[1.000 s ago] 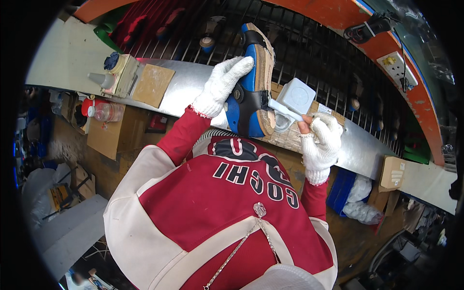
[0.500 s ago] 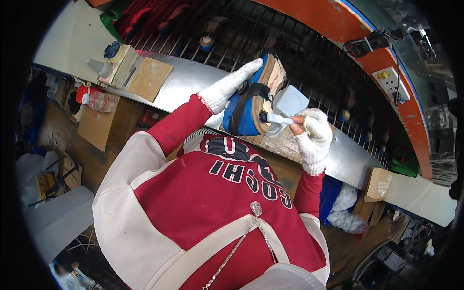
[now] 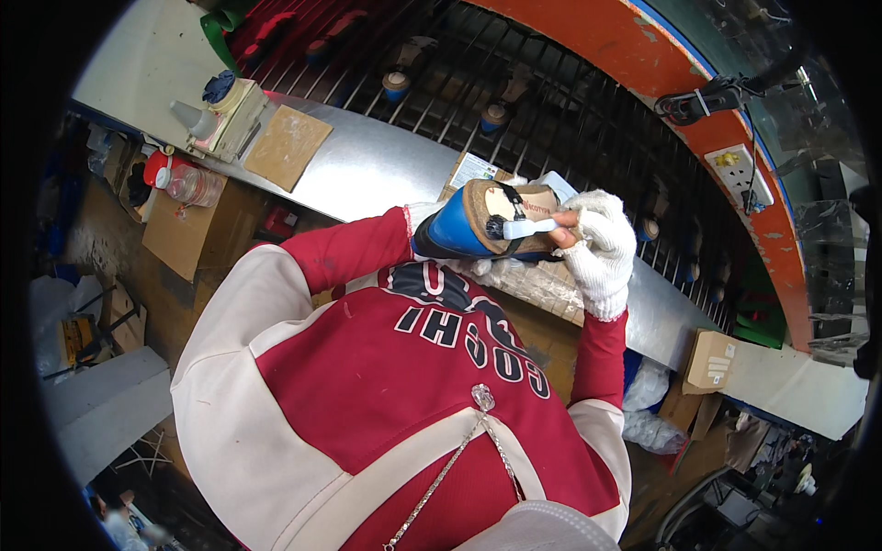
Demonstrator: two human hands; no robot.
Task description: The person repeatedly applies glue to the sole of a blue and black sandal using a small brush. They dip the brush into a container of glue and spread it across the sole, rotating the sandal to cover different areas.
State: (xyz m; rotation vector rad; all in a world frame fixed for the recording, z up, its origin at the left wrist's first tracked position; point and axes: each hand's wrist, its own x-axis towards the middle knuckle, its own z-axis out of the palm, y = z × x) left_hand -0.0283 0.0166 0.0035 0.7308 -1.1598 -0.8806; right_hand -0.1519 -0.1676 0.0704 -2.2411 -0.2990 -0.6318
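My left hand (image 3: 422, 215), in a white knit glove, holds a blue shoe last (image 3: 453, 226) from below and behind; its fingers are mostly hidden. A brown-rimmed insole (image 3: 479, 204) lies on the last's upturned bottom, with black strap ends over it. My right hand (image 3: 595, 246), gloved with bare fingertips showing, pinches a small white-handled brush (image 3: 530, 228). Dark bristles touch, or nearly touch, the insole near its rounded end. Behind the last, a pale plastic container (image 3: 558, 185) shows only in part.
Beyond the metal ledge (image 3: 358, 170) runs a roller conveyor (image 3: 560, 110) carrying several blue lasts (image 3: 494, 117). A brown board (image 3: 288, 149) and a pot with a dark lid (image 3: 220, 92) stand at left, near a red-capped bottle (image 3: 188, 184). An orange panel (image 3: 625, 55) curves along the far side.
My left hand has turned the last so its bottom faces up and its rounded end points left. The brush has stayed in my right hand, against a different part. Lasts on the conveyor have shifted.
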